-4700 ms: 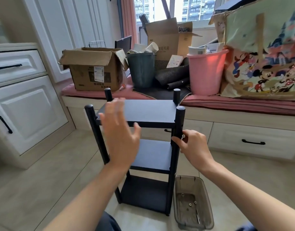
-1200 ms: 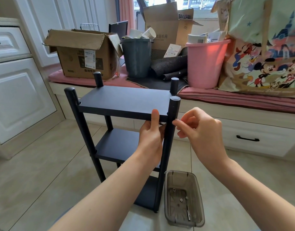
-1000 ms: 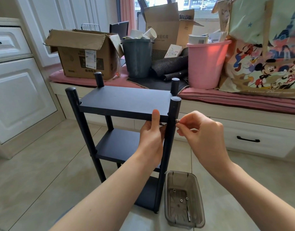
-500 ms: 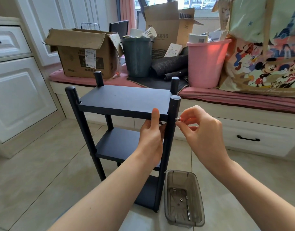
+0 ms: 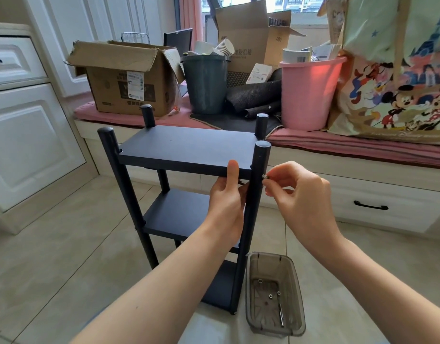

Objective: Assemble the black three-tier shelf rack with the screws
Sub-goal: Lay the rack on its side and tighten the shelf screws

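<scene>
The black three-tier shelf rack [image 5: 186,147] stands upright on the tiled floor in front of me. My left hand [image 5: 226,194] grips the front edge of the top shelf beside the near right post [image 5: 259,160], thumb on top. My right hand [image 5: 298,192] pinches a small silver screw [image 5: 265,177] between thumb and forefinger, its tip against the right side of that post at top-shelf height.
A smoky clear plastic tray [image 5: 291,281] with a few screws and a hex key sits on the floor right of the rack's foot. Behind is a cushioned window bench [image 5: 363,150] loaded with a cardboard box [image 5: 124,78], a grey bin [image 5: 205,83] and a pink bucket [image 5: 310,93]. White cabinets [image 5: 22,135] stand left.
My left hand moved from hovering over the rack to gripping the top shelf's front edge. My right hand brought the screw up to the post and has been turning it there.
</scene>
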Demonstrator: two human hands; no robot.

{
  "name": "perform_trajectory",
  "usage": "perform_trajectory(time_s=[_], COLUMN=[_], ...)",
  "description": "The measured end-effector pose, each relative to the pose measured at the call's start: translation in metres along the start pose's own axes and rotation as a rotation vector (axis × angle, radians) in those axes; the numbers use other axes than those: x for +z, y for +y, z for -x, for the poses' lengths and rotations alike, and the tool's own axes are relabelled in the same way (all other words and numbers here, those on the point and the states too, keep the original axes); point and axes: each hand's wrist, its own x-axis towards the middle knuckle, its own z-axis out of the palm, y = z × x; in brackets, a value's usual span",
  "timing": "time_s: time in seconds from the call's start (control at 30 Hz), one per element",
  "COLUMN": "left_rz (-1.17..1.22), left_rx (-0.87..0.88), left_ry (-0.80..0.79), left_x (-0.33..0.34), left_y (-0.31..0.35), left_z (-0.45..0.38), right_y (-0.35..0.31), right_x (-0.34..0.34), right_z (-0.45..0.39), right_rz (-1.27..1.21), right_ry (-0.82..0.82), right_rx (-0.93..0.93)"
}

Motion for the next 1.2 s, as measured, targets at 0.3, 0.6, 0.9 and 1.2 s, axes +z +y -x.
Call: perform_trajectory(time_s=[0.3,0.6,0.9,1.2], left_rz=[0.023,0.003,0.033,0.045], left_rx=[-0.006,-0.008,0.001,-0.003], left_ry=[-0.025,-0.001,0.007,0.018], left_x=[-0.0004,-0.0005,0.0011,0.0013], left_y=[-0.0004,0.0005,0.0000,0.0000], left_z=[-0.0008,0.0009,0.0008,-0.0003], right_y=[0.0015,0.0019,0.0012,0.0013], right_x=[0.0010,0.0016,-0.0008,0.0021], right_z=[0.0004,-0.0016,-0.0020,-0.0023], right_rz=[0.067,-0.036,0.087,0.057], right_ry=[0.015,0.021,0.019,0.032], right_rx=[-0.108,0.042,-0.077,-0.042])
